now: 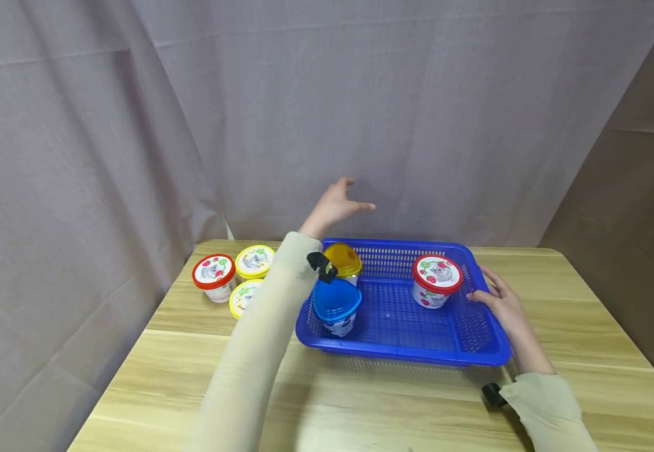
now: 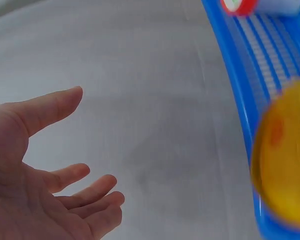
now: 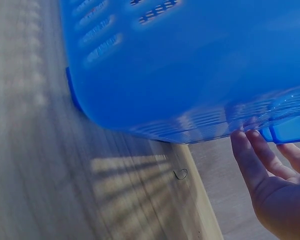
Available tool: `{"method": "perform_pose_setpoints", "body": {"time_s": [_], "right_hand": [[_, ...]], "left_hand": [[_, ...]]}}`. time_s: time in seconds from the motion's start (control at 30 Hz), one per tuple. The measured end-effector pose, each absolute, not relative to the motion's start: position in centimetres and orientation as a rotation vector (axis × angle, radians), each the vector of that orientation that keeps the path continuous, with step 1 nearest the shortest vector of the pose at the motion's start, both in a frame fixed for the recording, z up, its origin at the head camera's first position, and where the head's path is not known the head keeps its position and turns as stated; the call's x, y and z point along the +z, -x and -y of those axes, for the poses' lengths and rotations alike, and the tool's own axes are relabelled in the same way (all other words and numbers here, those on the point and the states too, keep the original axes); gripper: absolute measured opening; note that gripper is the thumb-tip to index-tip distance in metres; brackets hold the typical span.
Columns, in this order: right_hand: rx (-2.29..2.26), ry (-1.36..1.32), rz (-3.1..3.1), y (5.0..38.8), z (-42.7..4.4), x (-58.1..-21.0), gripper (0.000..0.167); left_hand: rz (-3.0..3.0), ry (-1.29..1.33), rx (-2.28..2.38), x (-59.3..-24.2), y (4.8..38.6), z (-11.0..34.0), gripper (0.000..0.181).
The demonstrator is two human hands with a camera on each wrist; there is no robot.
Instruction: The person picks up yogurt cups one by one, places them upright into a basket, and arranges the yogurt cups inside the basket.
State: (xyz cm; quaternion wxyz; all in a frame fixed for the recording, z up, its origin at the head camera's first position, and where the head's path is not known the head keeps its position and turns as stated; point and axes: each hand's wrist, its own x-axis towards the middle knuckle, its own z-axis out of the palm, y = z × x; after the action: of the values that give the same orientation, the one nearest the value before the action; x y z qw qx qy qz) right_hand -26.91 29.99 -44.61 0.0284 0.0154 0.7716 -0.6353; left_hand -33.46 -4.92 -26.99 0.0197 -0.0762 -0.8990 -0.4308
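My left hand [image 1: 335, 204], fingers spread and nothing in them, hovers above the back left rim of a blue plastic basket [image 1: 400, 351]. In the left wrist view the palm and thumb show apart from the basket. At the basket's right end my right hand [image 1: 504, 307] grips the rim, thumb over the edge and fingers against the outer side. Inside the basket, a red-lidded tub [image 1: 437, 276] stands at the right. A blue-lidded tub [image 1: 338, 304] and an orange-yellow-lidded tub [image 1: 344, 258] stand at the left, partly behind my left sleeve.
Left of the basket, a red-lidded tub [image 1: 214, 276] and two yellow-lidded tubs, one at the back [image 1: 255, 260] and one nearer [image 1: 243, 298], stand on the wooden table [image 1: 191, 376]. My left forearm partly covers the nearer one. A grey curtain [image 1: 417, 125] hangs behind the table.
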Motion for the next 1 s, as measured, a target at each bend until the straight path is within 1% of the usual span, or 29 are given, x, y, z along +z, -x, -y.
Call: {"method": "perform_pose_setpoints", "body": {"time_s": [0.23, 0.47, 0.77, 1.0], "right_hand": [[-1.974, -0.052, -2.356, 26.9, -30.3, -44.8, 0.083], [-2.008, -0.067, -2.343, 26.7, -30.9, -44.8, 0.083], [-2.005, -0.054, -2.354, 26.8, -30.9, -45.1, 0.084], [-2.012, -0.049, -2.371, 26.9, -30.7, -45.1, 0.082]], "left_hand": [[2.755, 0.069, -1.390, -26.5, 33.7, 11.9, 0.081], [2.755, -0.022, -1.308, -26.2, 33.7, 17.7, 0.084], [2.697, -0.151, -1.337, -26.5, 31.6, 24.9, 0.093], [2.572, -0.243, -1.449, -27.8, 29.7, 28.6, 0.098]]}}
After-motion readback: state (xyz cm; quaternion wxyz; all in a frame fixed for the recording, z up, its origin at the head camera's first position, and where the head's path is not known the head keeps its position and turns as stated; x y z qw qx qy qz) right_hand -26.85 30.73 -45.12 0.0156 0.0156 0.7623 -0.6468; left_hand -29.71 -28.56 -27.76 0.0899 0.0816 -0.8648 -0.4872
